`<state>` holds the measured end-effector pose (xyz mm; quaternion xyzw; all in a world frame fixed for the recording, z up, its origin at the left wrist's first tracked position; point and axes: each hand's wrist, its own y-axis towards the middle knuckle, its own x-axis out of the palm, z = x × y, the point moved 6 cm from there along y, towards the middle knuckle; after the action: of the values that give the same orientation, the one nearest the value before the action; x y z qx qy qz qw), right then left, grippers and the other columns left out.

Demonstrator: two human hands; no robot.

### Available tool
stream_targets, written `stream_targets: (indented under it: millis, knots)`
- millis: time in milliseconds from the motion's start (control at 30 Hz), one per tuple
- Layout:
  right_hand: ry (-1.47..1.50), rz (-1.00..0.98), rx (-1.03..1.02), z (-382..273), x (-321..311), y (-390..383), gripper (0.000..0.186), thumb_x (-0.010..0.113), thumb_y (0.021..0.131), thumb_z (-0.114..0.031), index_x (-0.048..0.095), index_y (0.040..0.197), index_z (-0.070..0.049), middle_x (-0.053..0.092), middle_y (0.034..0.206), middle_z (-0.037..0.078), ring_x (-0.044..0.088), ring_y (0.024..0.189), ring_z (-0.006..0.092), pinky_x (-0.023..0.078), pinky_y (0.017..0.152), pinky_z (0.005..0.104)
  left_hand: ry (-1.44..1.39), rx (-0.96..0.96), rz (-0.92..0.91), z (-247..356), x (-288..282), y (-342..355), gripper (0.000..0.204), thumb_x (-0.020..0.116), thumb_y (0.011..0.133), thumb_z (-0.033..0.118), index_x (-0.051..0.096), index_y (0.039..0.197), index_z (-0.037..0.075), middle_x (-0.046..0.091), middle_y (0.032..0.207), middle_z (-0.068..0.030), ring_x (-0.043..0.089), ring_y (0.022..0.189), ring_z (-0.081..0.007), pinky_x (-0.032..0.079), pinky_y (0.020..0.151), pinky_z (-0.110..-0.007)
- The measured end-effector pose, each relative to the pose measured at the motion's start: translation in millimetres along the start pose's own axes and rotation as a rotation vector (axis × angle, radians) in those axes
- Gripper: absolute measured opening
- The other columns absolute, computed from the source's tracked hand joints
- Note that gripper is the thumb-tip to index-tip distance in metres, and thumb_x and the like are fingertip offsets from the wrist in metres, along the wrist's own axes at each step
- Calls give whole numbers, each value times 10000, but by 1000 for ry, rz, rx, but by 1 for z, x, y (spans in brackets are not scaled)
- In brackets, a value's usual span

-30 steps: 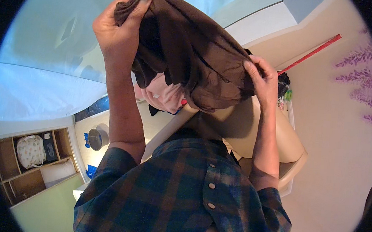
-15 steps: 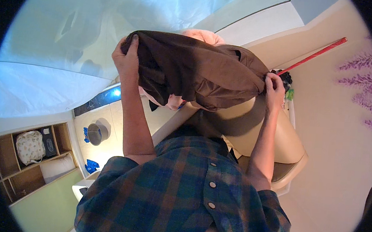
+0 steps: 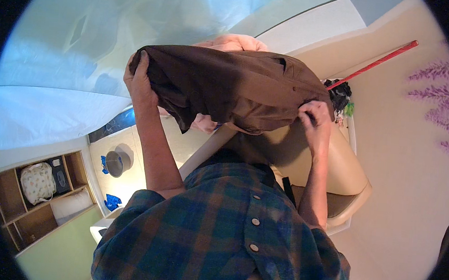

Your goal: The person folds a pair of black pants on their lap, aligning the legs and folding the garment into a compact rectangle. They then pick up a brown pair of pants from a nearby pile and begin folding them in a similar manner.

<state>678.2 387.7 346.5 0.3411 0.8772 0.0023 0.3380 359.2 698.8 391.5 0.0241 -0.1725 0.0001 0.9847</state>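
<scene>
A dark brown garment (image 3: pixel 228 85) is stretched crosswise between my hands, above a beige padded chair (image 3: pixel 337 163). At its left end my left hand (image 3: pixel 141 85) grips a bunched edge, thumb on top. My right hand (image 3: pixel 317 120) is at the right end, slightly blurred, with its bent fingertips pinching the cloth near the lower edge. Part of the fabric drapes down beside my left wrist. Behind and beneath the garment shows fluffy pink cloth (image 3: pixel 239 41), mostly covered by it.
Pale translucent sheeting (image 3: pixel 85 52) hangs at the far left. A red stick (image 3: pixel 378 63) slants up beside a dark bundle (image 3: pixel 340 95) at the right wall. On the floor at left are a grey bin (image 3: pixel 116 162) and blue plastic (image 3: pixel 112 202), near a cubby shelf (image 3: pixel 10 195) holding a white bag (image 3: pixel 38 183).
My left hand has moved slightly left and down with its end of the garment. My right hand has shifted left and down along the cloth, leaving the right end hanging past it.
</scene>
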Motion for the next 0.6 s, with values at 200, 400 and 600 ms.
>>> stream_targets:
  millis: [200,400,600]
  knots:
    - [75,130,186,27,-9,-24,67,667,834,-12,645,896,-28,609,894,77,613,816,195,494,765,295,-43,-3,44,-1,2,-3,175,699,876,87,655,1023,3,677,965,-76,636,853,-160,528,778,-284]
    - [256,384,465,81,-27,-27,309,637,900,-105,555,1168,23,620,1029,127,636,680,151,515,631,262,-56,22,-9,-2,2,0,230,695,879,109,634,1078,9,671,1002,-93,638,890,-200,534,804,-321]
    - [246,296,619,97,-37,-13,313,645,906,-158,579,1141,38,638,868,84,568,561,107,457,529,236,-97,21,12,1,-3,-2,293,675,892,135,604,1145,6,656,1052,-124,641,929,-266,546,818,-389]
